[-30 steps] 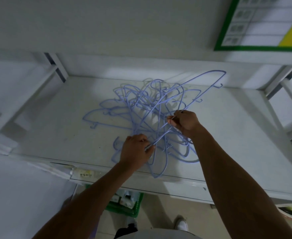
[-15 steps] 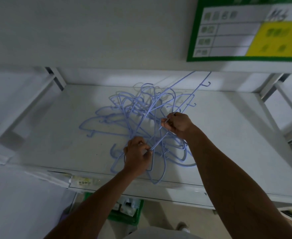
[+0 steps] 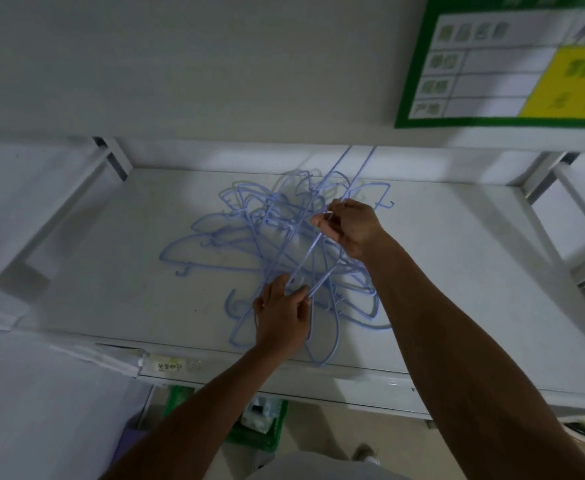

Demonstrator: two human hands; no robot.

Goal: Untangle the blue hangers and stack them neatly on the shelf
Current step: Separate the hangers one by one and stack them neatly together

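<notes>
Sign [image 3: 492, 60] unreadable; left hand [image 3: 280, 323], right hand [image 3: 353, 226] pinch hangers [image 3: 273, 216].

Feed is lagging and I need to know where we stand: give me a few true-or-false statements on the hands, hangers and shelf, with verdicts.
1. Both the left hand and the right hand grip wires of the blue hangers. True.
2. The hangers are stacked in a neat pile. False: they lie in a tangled heap, with one wire sticking up towards the back.
3. The right hand is farther back on the shelf than the left hand. True.
4. The hangers lie on the floor. False: they are on the white shelf.
5. A green-bordered sign is above the shelf on the right. True.
</notes>
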